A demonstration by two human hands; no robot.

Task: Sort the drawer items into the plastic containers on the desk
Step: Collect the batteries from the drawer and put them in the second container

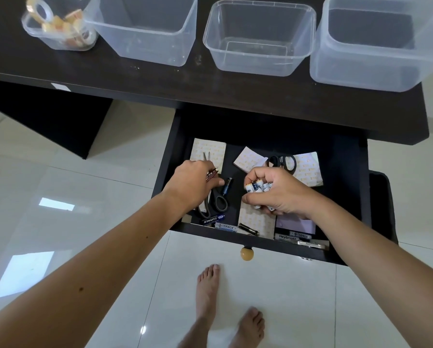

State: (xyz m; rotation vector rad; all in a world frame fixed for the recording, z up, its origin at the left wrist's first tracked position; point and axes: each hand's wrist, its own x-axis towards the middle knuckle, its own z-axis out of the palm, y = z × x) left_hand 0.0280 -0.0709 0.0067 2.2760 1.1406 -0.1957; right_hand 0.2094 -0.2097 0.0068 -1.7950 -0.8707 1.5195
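Both hands are inside the open black drawer (340,156). My right hand (278,194) grips several white batteries (256,187) in a bunch. My left hand (194,182) holds a dark reddish battery (211,175) and hovers over grey-handled scissors (218,203). A blue battery (227,187) lies between the hands. Black-handled scissors (281,162) lie on paper pads (250,159) at the back. More batteries (225,226) line the drawer's front. On the desk stand three empty clear containers (145,31), (258,36), (376,43) and a small one with tape rolls (59,28).
The dark desk top (160,76) overhangs the back of the drawer. A round wooden knob (246,254) sticks out of the drawer front. My bare feet (207,292) stand on glossy white floor tiles below. A black object (383,204) sits right of the drawer.
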